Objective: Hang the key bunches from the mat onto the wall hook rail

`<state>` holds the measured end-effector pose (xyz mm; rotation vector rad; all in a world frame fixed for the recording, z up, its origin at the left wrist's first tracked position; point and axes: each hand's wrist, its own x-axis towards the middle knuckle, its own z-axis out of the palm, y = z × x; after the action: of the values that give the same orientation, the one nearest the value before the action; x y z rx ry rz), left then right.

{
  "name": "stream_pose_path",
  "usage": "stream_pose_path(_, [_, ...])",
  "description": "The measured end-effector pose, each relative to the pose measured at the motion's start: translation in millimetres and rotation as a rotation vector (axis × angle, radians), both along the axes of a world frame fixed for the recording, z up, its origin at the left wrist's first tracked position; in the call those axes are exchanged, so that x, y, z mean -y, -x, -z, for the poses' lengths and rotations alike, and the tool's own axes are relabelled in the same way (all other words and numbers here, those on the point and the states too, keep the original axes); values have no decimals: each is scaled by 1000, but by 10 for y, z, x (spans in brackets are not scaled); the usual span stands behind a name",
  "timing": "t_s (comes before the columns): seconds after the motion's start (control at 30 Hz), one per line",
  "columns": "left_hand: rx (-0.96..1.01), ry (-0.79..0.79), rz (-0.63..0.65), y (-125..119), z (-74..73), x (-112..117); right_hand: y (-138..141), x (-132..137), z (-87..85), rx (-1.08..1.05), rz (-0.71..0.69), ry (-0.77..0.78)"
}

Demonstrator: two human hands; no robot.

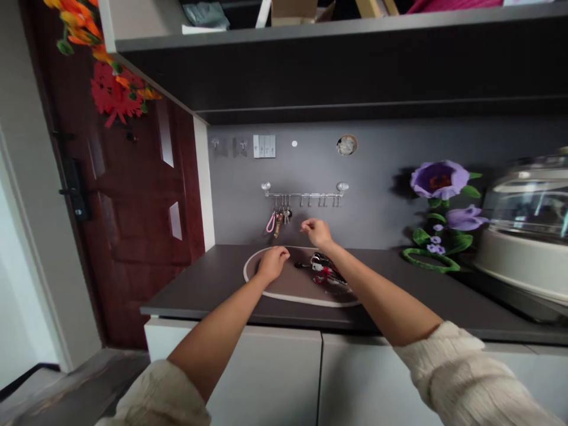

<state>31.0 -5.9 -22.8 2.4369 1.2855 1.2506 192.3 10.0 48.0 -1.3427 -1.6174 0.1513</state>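
A round grey tray with a white rim (284, 294) lies on the dark countertop (208, 284). My left hand (273, 262) rests over its left part with the fingers curled; whether it holds anything is hidden. My right hand (317, 232) is raised above the tray in a pinch, just below a chrome hook rail (304, 194) on the wall. Keys with a pink loop (277, 222) hang from the rail's left hooks. A dark bunch of keys with a red tag (326, 272) lies on the tray beneath my right wrist.
A purple artificial flower (439, 207) stands at the right against the wall, beside a large lidded appliance (523, 231). A dark red door (128, 195) is at the left. A shelf with boxes (310, 23) hangs overhead. White cabinet fronts (284, 373) are below the counter.
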Motion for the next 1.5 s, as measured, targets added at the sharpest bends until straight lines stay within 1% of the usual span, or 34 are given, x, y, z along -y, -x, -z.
stream_pose_path(0.1, [5, 51, -2, -44, -8, 38, -50, 197, 201, 39, -41, 58])
stream_pose_path(0.2, [8, 99, 12, -111, -18, 71, -106, 343, 373, 113, -35, 85])
stream_pose_path(0.3, [-7, 117, 15, -186, -19, 82, -155, 426, 491, 197, -3, 99])
stream_pose_path(0.4, [-29, 117, -8, -244, -3, 61, -182, 455, 554, 296, 28, 98])
stream_pose_path(0.53, [-76, 115, -49, -267, 25, 22, -180, 447, 590, 427, 67, 115])
stream_pose_path(0.67, [-129, 109, -47, -253, 32, 8, -164, 437, 600, 507, 106, 136])
stream_pose_path(0.8, [-189, 95, -36, -240, 23, 2, -154, 429, 599, 524, 127, 154])
stream_pose_path(0.97, [-208, 77, -10, -228, 14, 4, -150, 407, 604, 513, 128, 161])
stream_pose_path(1.1, [-231, 61, -39, -222, 12, 17, -150, 388, 618, 523, 128, 159])
stream_pose_path(1.3, [-201, 61, -39, -221, 5, 31, -143, 385, 619, 532, 131, 159])
stream_pose_path(1.5, [-101, 44, -10, -223, -7, 42, -125, 409, 598, 565, 145, 153])
